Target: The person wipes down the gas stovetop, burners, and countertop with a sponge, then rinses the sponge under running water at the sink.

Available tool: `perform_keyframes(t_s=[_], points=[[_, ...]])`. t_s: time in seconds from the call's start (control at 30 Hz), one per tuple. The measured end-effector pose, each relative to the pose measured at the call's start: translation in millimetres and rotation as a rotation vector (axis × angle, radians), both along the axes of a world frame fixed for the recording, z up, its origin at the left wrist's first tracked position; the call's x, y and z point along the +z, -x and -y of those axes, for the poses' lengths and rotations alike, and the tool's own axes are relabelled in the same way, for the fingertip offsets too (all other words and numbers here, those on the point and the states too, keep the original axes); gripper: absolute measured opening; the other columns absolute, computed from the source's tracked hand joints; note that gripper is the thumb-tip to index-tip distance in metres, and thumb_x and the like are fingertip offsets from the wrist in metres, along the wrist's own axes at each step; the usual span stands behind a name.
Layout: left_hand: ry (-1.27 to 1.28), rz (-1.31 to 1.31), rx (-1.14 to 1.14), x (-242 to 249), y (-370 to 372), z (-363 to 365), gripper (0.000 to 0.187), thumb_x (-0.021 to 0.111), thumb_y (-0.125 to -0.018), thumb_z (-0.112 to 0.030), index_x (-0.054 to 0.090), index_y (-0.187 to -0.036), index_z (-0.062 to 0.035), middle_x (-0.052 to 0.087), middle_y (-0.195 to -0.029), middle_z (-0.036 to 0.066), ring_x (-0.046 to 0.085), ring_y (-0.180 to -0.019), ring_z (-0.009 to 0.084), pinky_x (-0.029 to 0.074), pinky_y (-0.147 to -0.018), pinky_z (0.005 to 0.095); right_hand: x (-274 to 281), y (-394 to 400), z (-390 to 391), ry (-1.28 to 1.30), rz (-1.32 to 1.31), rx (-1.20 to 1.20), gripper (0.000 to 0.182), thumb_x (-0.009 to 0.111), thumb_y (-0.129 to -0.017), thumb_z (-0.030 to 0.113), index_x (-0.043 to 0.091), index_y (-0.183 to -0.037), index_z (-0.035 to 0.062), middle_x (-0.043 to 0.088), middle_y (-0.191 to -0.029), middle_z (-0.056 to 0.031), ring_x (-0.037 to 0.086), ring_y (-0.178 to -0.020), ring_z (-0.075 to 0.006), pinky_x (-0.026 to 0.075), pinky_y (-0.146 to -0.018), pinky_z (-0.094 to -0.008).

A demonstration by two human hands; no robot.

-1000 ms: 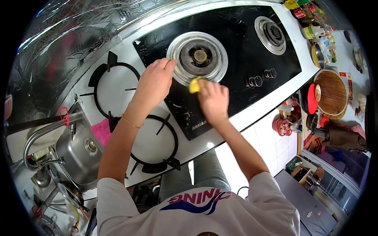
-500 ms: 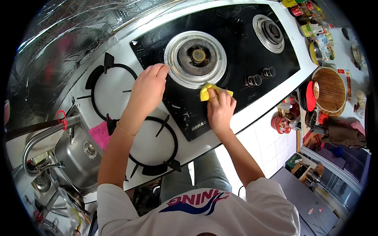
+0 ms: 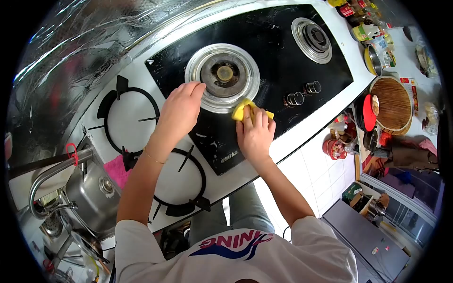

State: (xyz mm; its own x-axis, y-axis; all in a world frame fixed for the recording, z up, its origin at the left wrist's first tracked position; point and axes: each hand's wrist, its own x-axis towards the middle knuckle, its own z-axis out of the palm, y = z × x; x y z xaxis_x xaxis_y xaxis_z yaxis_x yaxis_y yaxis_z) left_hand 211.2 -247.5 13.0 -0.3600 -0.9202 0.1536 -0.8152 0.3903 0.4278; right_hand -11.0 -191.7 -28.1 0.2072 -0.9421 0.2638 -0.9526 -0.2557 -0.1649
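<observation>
Kitchen tabletop, white, with a black glass hob [image 3: 283, 52] set into it and foil lining the wall behind. Right hand [image 3: 255, 132] presses a yellow cloth [image 3: 241, 109] flat on the glass, just at the near rim of the big steel burner ring [image 3: 222, 78]; fingers lie together over the cloth, bunching it beneath. Cloth looks soft, light and limp, probably damp; best held by pressing from above or gathering a fold. Bright yellow, crumpled, corners poking out past the fingertips. Left hand [image 3: 179, 113] rests loosely curled, fingertips touching the ring's left edge, holding nothing. Two pan supports [image 3: 127, 115] lie on the tabletop to the left, beside a sink [image 3: 89, 188].
</observation>
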Motion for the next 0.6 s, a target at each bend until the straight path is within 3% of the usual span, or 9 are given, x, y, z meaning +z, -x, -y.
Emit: perform_keyframes(t_s=[0.1, 0.23, 0.33, 0.47, 0.53, 0.6], points=[[0.008, -0.017, 0.010, 5, -2, 5, 0.034, 0.058, -0.088, -0.003, 0.057, -0.122, -0.0024, 0.058, -0.121, 0.013, 0.056, -0.112, 0.0324, 0.047, -0.097, 0.0412, -6, 10, 50, 0.068, -0.089, -0.109, 0.040, 0.064, -0.086, 0.026, 0.063, -0.119, 0.0040, 0.056, -0.115, -0.0142, 0.052, -0.112, -0.0289, 0.039, -0.093, -0.0436], [-0.004, -0.013, 0.019, 3, -3, 8, 0.035, 0.058, -0.088, -0.004, 0.055, -0.123, -0.0030, 0.057, -0.123, 0.013, 0.055, -0.113, 0.0331, 0.046, -0.097, 0.0414, -6, 31, 123, 0.087, 0.105, 0.025, 0.037, 0.061, -0.088, 0.025, 0.063, -0.118, 0.0030, 0.056, -0.119, -0.0169, 0.052, -0.114, -0.0324, 0.040, -0.096, -0.0444], [-0.022, -0.044, 0.040, 3, -3, 8, 0.035, 0.058, -0.088, -0.004, 0.055, -0.123, -0.0033, 0.057, -0.124, 0.013, 0.055, -0.113, 0.0334, 0.046, -0.097, 0.0416, -7, 31, 79, 0.021, 0.038, -0.043, 0.042, 0.063, -0.088, 0.022, 0.060, -0.125, 0.0027, 0.051, -0.128, -0.0215, 0.050, -0.119, -0.0355, 0.039, -0.100, -0.0468], [-0.029, -0.039, 0.069, 5, -12, 13, 0.036, 0.058, -0.088, -0.003, 0.055, -0.123, -0.0028, 0.057, -0.124, 0.013, 0.055, -0.113, 0.0335, 0.046, -0.096, 0.0422, -1, 38, 60, -0.067, 0.112, -0.005, 0.038, 0.063, -0.086, 0.017, 0.063, -0.121, 0.0030, 0.053, -0.123, -0.0173, 0.052, -0.116, -0.0322, 0.038, -0.099, -0.0462], [-0.013, -0.040, 0.100, 9, -14, 19, 0.036, 0.058, -0.088, -0.003, 0.055, -0.123, -0.0029, 0.057, -0.124, 0.013, 0.055, -0.113, 0.0335, 0.046, -0.096, 0.0422, -7, 47, 112, -0.005, 0.169, 0.080, 0.035, 0.063, -0.084, 0.014, 0.065, -0.118, 0.0058, 0.055, -0.117, -0.0149, 0.054, -0.111, -0.0300, 0.038, -0.096, -0.0446], [-0.011, -0.036, 0.132, 8, -16, 20, 0.036, 0.059, -0.088, -0.003, 0.055, -0.123, -0.0029, 0.057, -0.124, 0.013, 0.055, -0.113, 0.0334, 0.046, -0.096, 0.0422, -11, 50, 172, -0.107, 0.255, 0.233, 0.031, 0.063, -0.083, 0.014, 0.070, -0.113, 0.0128, 0.058, -0.114, -0.0089, 0.055, -0.110, -0.0268, 0.038, -0.094, -0.0438]])
